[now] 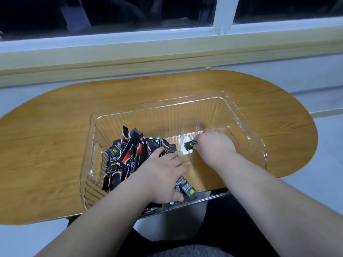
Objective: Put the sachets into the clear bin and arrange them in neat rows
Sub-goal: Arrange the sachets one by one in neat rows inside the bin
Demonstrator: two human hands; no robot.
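Observation:
A clear ribbed plastic bin (257, 145) sits on the wooden table, both my hands inside it. Several black-and-red sachets (128, 154) lie in a loose heap in the bin's left half, some leaning against the wall. My left hand (163, 175) lies on the heap with its fingers spread flat over the sachets. My right hand (213, 143) is in the bin's right half, fingers curled round a single sachet (190, 145) whose end sticks out to the left. The bin's floor under the right hand is bare.
The oval wooden table (55, 145) stands against a wall under a white window frame (167, 45). The bin's near edge overhangs the table's front edge, above my lap. Grey floor shows on both sides.

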